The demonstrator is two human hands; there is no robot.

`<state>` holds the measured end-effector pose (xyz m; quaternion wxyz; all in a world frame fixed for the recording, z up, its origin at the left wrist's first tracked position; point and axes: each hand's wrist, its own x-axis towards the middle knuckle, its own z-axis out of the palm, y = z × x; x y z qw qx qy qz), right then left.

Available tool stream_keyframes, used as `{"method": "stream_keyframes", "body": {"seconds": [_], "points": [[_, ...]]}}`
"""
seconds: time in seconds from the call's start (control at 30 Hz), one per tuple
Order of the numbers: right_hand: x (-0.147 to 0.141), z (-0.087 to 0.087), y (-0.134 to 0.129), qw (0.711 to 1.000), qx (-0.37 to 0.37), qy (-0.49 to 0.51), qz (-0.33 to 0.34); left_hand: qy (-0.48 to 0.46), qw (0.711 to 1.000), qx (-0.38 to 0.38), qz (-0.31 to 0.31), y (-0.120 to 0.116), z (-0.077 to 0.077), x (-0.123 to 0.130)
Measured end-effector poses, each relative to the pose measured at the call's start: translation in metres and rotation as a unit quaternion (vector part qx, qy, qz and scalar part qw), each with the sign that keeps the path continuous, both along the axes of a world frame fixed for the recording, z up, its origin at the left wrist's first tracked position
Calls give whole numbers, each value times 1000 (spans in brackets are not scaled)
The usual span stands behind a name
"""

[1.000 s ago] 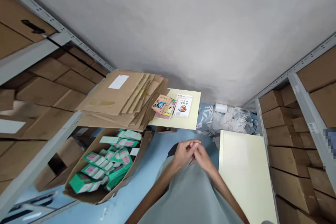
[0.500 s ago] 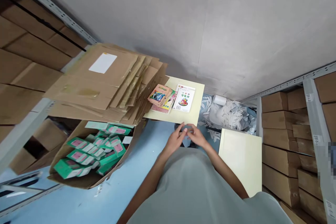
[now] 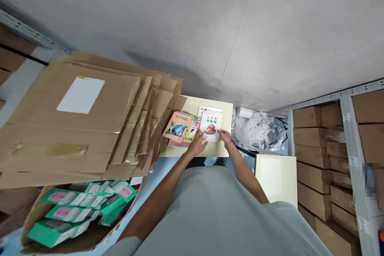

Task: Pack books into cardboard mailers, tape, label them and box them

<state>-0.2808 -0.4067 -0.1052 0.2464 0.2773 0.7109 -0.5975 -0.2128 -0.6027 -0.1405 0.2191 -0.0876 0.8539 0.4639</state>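
Currently, left hand (image 3: 196,145) at 8 o'clock, right hand (image 3: 226,137) at 4 o'clock, both touching white book (image 3: 213,117); finger closure unclear. Lifting likely needs even edge pressure.

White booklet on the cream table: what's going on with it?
A person has the left hand and right hand at the lower side edges of the white booklet; whether it is lifted is unclear. Another white booklet shows beneath it. On the cream table, a pink-covered booklet overlaps others, beside stacked flattened cardboard.
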Motion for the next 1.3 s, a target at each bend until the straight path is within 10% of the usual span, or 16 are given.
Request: {"method": "stream_keyframes", "body": {"seconds": [0.37, 0.77, 1.3], "points": [[3, -12, -31, 998, 46, -25, -30, 18, 997, 76, 18, -13, -14, -5], [32, -4, 66, 958, 280, 36, 46, 11, 999, 35, 31, 11, -19, 6], [65, -28, 58, 957, 259, 9, 130, -87, 992, 35, 83, 12, -1, 59]]}}
